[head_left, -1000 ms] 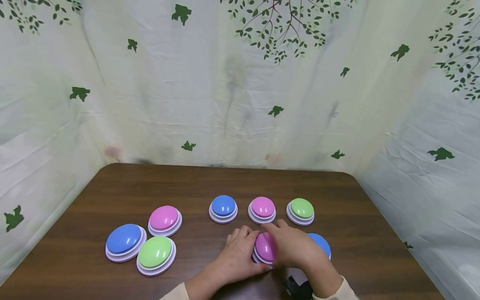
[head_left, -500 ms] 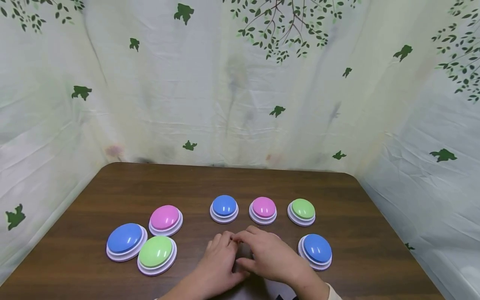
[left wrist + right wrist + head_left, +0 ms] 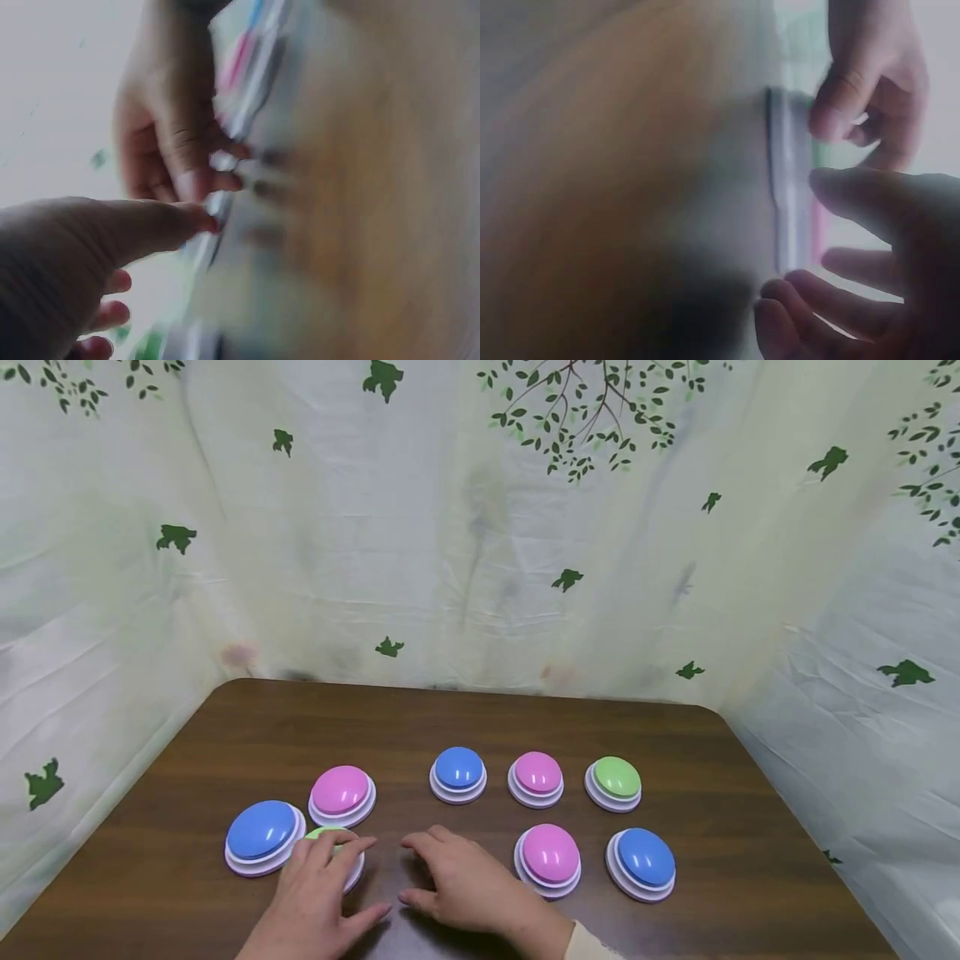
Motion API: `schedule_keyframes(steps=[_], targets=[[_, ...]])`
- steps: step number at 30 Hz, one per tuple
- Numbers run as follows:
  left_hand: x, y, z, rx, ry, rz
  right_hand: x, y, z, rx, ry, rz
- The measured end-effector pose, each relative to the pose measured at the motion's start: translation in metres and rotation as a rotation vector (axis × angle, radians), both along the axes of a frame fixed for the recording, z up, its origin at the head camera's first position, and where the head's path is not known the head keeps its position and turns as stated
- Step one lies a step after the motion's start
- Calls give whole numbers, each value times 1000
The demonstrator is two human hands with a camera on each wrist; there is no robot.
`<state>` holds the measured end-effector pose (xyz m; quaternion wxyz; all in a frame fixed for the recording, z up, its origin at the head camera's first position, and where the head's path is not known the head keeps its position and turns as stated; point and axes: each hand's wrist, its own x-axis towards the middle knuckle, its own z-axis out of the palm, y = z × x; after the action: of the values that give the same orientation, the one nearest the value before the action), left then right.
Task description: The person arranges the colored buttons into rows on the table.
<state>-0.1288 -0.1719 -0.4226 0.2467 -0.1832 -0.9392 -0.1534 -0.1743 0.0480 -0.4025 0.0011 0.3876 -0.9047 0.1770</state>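
My left hand (image 3: 309, 893) reaches over the green push button (image 3: 356, 873) of the left cluster, fingers spread and partly covering its dome. To its right, my right hand (image 3: 471, 887) hovers low above the table with fingers loosely bent and nothing in them. A pink push button (image 3: 551, 852) on a white base stands just beyond the right hand's wrist. In the left wrist view both hands face each other, and the scene is blurred. The right wrist view shows the right hand's fingers (image 3: 855, 300) apart, with white button bases behind.
Beside the green button stand a blue button (image 3: 261, 829) and a pink button (image 3: 341, 789). A back row holds blue (image 3: 459, 767), pink (image 3: 538, 772) and green (image 3: 617, 777) buttons. Another blue button (image 3: 647, 857) sits at right on the brown table (image 3: 750, 860). A leaf-print curtain (image 3: 450, 527) surrounds it.
Both hands have left the front pink button and moved left. That button is now fully uncovered, while the left hand has come over the green one.
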Motion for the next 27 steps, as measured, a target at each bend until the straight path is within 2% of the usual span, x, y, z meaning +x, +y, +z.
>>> schedule_keyframes(steps=[4, 8, 12, 17, 24, 27], targets=[[1, -28, 7, 36, -100, 139, -4, -34, -6, -24, -21, -27], [2, -47, 11, 19, -208, 204, -4, -61, -9, -32, -37, -72], [1, -52, 13, -9, -285, 207, -3, -71, -12, -59, -58, -113], [-1, -52, 13, -10, -343, 195, -5, -74, -17, -96, -78, -125], [0, -53, 12, 35, -359, 181, -7, -78, -18, -108, -87, -122], [0, -53, 13, 50, -396, 193, -8, -79, -19, -118, -87, -116]])
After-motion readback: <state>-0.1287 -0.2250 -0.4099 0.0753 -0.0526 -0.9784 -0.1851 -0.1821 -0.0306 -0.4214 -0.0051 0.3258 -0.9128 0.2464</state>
